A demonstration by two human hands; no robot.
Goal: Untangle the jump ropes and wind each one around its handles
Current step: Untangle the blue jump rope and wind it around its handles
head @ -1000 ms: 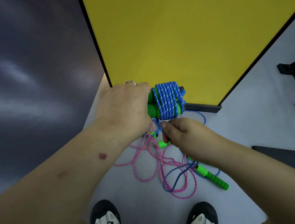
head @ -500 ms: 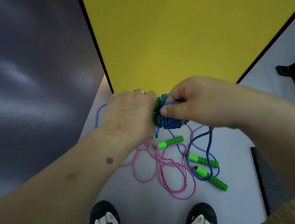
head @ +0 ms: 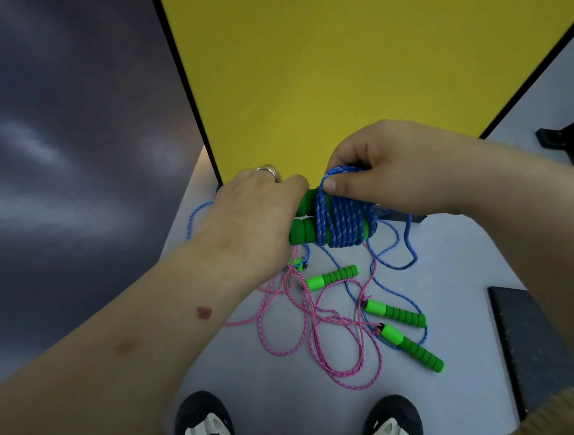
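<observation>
The yellow panel (head: 352, 61) stands ahead. Just below its bottom edge, the left hand (head: 251, 220) grips a pair of green handles (head: 304, 221) held side by side, the blue rope (head: 342, 219) coiled round them. The right hand (head: 388, 171) pinches a rope loop at the top of the coil. The cord looks light and limp, the foam handles grippy; best held by the handles. Further below the panel, on the floor (head: 256, 374), the pink rope (head: 307, 322) lies tangled with loose handles (head: 398, 313).
</observation>
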